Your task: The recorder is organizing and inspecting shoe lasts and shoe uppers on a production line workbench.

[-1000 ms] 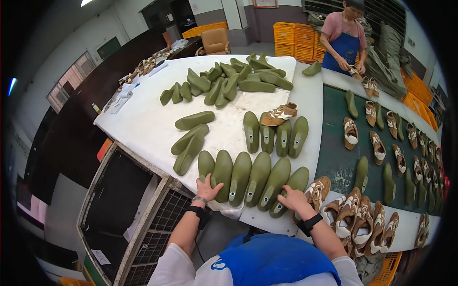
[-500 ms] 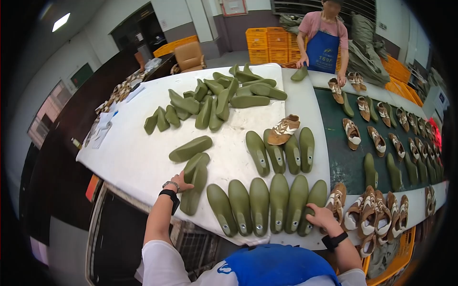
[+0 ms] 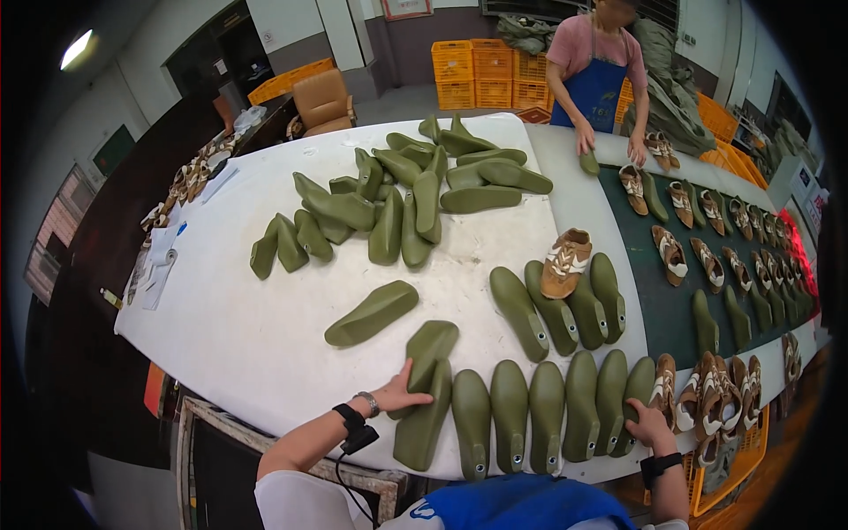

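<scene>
Green plastic shoe forms cover the white counter (image 3: 230, 336) before us; our left hand (image 3: 402, 389) lies flat and spread on one tilted form (image 3: 424, 353) at the left end of the near row (image 3: 539, 411), fingers loose on its top, not closed round it; beneath it a second form (image 3: 422, 424) points toward the counter's edge. Our right hand (image 3: 649, 424) rests at the row's other end, fingers curled lightly against the last green form (image 3: 634, 397), just beside a bunch of tan-and-white sandals (image 3: 715, 397); whether its grip has truly closed we cannot tell. A single form (image 3: 371, 314) lies apart to the left; a heap (image 3: 397, 194) sits farther back; a co-worker in a blue apron (image 3: 596, 84) handles sandals at the far end. We judge the risk to be this: the near row sits close to the edge, so a push from the flat left palm could slide a form off, or knock its neighbours out of line.
</scene>
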`<state>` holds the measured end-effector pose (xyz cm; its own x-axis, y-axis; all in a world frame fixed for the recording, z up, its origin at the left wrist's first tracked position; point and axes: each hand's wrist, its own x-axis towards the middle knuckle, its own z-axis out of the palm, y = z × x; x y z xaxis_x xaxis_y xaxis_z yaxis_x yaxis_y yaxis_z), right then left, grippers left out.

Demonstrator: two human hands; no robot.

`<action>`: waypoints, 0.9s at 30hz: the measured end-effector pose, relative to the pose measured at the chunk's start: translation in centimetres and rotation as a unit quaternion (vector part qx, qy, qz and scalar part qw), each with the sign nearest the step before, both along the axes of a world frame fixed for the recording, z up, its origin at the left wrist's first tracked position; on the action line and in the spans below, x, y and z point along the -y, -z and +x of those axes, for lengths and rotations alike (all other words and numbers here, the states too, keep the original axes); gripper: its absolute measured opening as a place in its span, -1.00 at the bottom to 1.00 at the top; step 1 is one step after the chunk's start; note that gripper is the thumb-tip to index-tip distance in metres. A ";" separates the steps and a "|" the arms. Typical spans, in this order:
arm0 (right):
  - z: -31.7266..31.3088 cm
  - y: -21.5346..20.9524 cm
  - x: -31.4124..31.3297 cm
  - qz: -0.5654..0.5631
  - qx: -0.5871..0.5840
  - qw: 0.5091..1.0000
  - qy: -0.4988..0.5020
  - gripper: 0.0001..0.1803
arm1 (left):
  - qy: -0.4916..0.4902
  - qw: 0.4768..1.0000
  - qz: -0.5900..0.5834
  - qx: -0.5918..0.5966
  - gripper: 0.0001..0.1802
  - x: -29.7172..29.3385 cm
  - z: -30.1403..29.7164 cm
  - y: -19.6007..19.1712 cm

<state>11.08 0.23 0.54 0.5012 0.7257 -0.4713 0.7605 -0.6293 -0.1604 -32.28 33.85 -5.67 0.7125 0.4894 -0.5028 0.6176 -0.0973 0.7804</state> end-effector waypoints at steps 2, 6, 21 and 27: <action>-0.2 -0.8 -0.6 -0.029 -0.005 0.999 0.022 -0.41 | 0.076 0.996 -0.013 -0.039 0.23 -0.9 0.7 -1.8; -0.4 -0.9 -1.5 -0.095 -0.001 0.995 0.040 -0.39 | 0.335 0.933 0.020 -0.132 -0.16 -10.6 4.3 -5.3; 0.8 3.1 -0.4 0.004 0.002 0.999 0.047 -0.37 | -0.393 0.855 0.292 -0.168 0.20 -37.5 14.2 2.8; 1.4 2.4 -1.1 -0.060 -0.012 0.995 0.083 -0.39 | -0.256 0.917 0.190 -0.241 0.34 -36.1 15.9 2.4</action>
